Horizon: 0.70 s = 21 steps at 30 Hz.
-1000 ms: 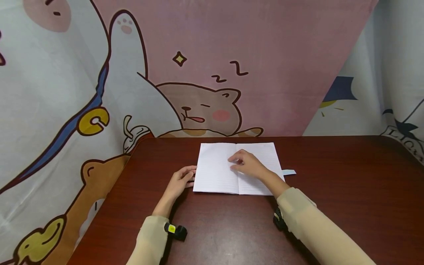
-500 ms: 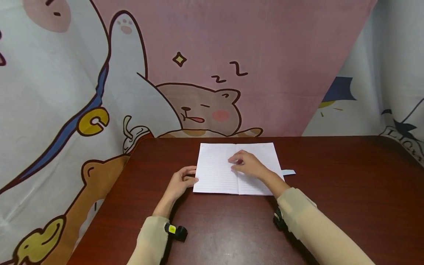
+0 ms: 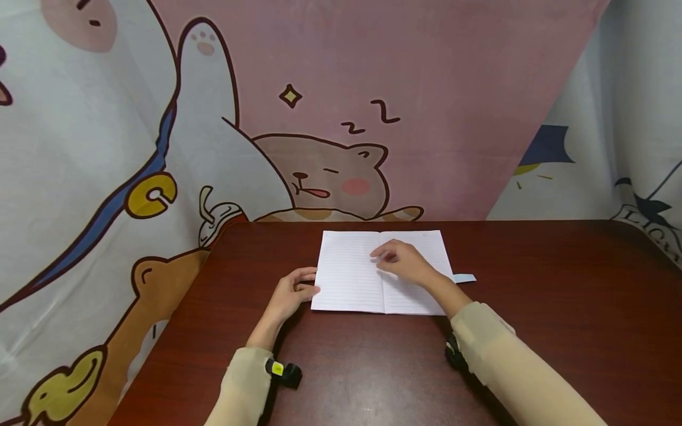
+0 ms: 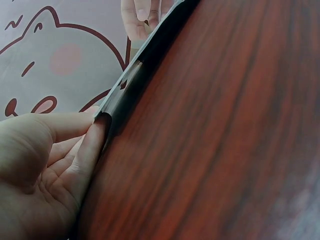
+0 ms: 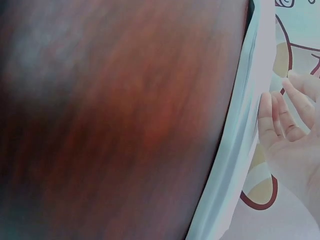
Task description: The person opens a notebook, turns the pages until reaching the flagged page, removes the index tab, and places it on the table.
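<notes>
An open notebook (image 3: 346, 278) with white lined pages lies on the dark red-brown table (image 3: 362, 367). At its left edge, my left hand (image 3: 288, 296) pinches the pages and cover, thumb above and fingers beneath. The left wrist view shows the thumb and fingers of that hand (image 4: 45, 170) meeting at the notebook's edge (image 4: 129, 82). My right hand (image 3: 405, 263) hovers close over the right page near the centre fold, fingers loosely bent and holding nothing. In the right wrist view the fingers of this hand (image 5: 292, 130) are relaxed and apart, beyond the page edges (image 5: 240, 110).
A pale blue tab (image 3: 465, 278) sticks out from under the notebook's right side. Black cameras (image 3: 288, 375) are strapped to both wrists. Behind the table's far edge hangs a cartoon-printed cloth (image 3: 453, 118), which also runs down the left side.
My left thumb has come down onto the left page's edge. The right hand has shifted slightly to the right over the page. The notebook stays in place.
</notes>
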### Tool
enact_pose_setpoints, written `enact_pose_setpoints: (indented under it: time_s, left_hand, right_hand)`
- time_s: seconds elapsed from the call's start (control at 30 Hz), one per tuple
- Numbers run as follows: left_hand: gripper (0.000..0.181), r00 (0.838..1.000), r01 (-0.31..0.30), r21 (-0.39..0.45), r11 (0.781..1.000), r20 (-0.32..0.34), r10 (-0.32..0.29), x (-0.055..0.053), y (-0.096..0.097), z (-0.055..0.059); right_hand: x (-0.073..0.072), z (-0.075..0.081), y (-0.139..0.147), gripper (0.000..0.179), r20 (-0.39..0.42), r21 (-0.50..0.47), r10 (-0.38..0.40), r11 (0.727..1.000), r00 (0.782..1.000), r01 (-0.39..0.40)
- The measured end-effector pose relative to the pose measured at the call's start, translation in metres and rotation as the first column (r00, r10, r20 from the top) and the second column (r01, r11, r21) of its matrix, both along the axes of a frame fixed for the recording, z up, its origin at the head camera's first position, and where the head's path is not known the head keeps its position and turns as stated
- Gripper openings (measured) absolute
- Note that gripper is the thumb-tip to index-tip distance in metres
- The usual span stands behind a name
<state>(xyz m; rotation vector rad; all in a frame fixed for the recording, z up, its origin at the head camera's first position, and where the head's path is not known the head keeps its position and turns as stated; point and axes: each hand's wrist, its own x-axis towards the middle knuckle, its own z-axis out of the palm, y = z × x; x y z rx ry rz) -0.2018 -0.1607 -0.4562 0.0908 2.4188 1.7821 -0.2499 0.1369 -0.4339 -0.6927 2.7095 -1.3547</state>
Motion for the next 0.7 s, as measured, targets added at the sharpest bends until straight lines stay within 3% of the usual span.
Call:
enact_pose_setpoints:
  time_s: [0.7]
  left_hand:
    - [0.044, 1.0, -0.008, -0.003, 1.0, -0.011, 0.008, 0.002, 0.001, 0.002]
  right_hand:
    - [-0.003, 0.003, 0.012, 0.022, -0.014, 0.005, -0.03, 1.0, 0.999, 0.03]
